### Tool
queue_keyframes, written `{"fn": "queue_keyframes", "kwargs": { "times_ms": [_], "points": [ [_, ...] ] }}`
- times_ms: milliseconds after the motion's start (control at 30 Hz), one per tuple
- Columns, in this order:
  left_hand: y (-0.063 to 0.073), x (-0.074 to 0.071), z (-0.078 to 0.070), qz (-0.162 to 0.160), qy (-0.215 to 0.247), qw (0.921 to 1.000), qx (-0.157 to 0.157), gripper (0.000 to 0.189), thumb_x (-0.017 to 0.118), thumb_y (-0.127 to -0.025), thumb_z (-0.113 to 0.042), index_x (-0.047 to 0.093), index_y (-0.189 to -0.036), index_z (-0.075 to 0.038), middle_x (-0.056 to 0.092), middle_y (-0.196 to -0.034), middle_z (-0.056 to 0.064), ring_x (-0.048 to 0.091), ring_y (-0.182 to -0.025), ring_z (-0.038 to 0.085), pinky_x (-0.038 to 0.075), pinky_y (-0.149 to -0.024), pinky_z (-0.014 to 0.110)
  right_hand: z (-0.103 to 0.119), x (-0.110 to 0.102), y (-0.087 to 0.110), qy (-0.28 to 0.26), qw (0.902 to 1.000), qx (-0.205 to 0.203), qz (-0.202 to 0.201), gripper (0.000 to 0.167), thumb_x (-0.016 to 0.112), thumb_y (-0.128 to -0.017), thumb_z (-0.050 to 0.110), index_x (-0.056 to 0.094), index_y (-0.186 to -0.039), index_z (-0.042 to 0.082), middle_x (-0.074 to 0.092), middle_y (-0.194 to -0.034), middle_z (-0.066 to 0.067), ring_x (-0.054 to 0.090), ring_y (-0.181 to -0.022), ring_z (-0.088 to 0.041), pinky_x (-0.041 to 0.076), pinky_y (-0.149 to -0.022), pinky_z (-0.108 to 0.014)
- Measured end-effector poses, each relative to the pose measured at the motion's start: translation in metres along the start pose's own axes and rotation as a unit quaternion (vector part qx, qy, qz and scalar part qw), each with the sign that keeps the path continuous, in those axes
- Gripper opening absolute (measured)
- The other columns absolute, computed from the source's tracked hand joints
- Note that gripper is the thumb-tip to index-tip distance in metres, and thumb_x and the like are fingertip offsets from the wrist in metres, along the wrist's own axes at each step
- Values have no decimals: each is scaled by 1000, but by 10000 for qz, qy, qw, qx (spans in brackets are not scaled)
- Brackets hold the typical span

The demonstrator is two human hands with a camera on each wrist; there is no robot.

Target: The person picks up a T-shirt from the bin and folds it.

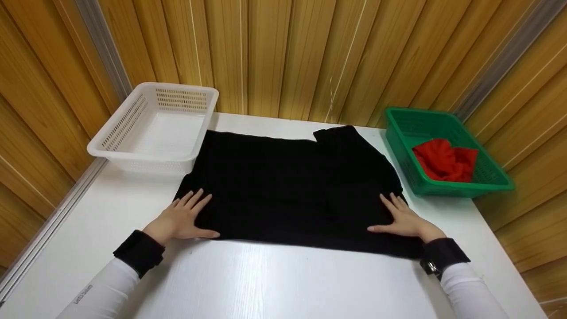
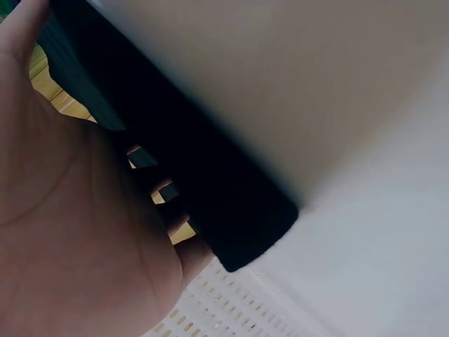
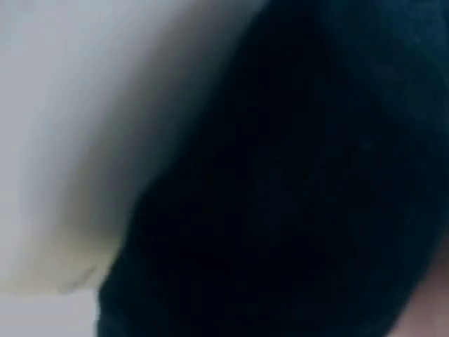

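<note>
A black garment (image 1: pixel 274 190) lies spread on the white table, its near edge almost straight and a short flap sticking out at the far right. My left hand (image 1: pixel 181 219) rests with spread fingers on its near left corner, thumb along the near edge. On the right side my right hand (image 1: pixel 403 221) lies the same way, fingers extended over the cloth. In the left wrist view the palm (image 2: pixel 84 217) shows beside the folded edge of the black cloth (image 2: pixel 203 168). Dark cloth (image 3: pixel 295 182) fills most of the blurred right wrist view, hiding nearly all of that hand.
A white perforated basket (image 1: pixel 150 157) stands at the far left, right by the garment's left edge. At the right is a green basket (image 1: pixel 465 188) with a red cloth (image 1: pixel 443 161) inside. Wood-patterned panels (image 1: pixel 266 57) wall in the white table (image 1: pixel 266 283) at the back and sides.
</note>
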State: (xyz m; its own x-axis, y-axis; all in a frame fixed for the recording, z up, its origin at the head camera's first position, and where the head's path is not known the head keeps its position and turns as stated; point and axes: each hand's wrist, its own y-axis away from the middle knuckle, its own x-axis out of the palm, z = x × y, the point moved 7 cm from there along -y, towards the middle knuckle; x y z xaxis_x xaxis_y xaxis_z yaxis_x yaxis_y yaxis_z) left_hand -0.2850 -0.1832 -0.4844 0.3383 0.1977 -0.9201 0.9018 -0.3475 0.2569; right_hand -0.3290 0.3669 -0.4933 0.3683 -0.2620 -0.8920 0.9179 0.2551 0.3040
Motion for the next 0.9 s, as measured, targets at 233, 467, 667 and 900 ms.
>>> {"fn": "queue_keyframes", "kwargs": {
  "times_ms": [233,467,667,900],
  "points": [
    [0,-3,-2,-149,-117,9998,23,110,69,-84,-70,26,-162,-5,20,-169,28,22,-153,54,24,-121,72,1,-2,-1,428,9984,317,186,121,66,-82,75,11,-164,6,2,-165,-42,3,-147,-71,15,-114,-83],
    [-15,-8,-9,-198,-185,9996,94,99,59,-92,-69,28,-162,-6,21,-168,29,21,-154,55,18,-125,68,14,-1,-8,212,9986,251,-408,115,65,-84,73,13,-165,9,-3,-168,-36,-2,-151,-66,6,-117,-82],
    [-44,-6,-7,264,-220,9994,-22,99,49,-94,-75,15,-166,-15,5,-173,23,6,-159,51,6,-129,66,27,3,-26,201,9989,205,-382,113,61,-84,77,12,-166,14,-9,-170,-31,-10,-153,-63,-4,-117,-82],
    [-71,-12,7,418,-72,9990,-160,108,54,-89,-77,7,-167,-19,-5,-173,21,-5,-159,50,-2,-129,66,19,3,-45,514,9984,238,-55,118,57,-80,85,10,-166,18,-5,-168,-36,-8,-151,-66,-11,-117,-80]
  ]
}}
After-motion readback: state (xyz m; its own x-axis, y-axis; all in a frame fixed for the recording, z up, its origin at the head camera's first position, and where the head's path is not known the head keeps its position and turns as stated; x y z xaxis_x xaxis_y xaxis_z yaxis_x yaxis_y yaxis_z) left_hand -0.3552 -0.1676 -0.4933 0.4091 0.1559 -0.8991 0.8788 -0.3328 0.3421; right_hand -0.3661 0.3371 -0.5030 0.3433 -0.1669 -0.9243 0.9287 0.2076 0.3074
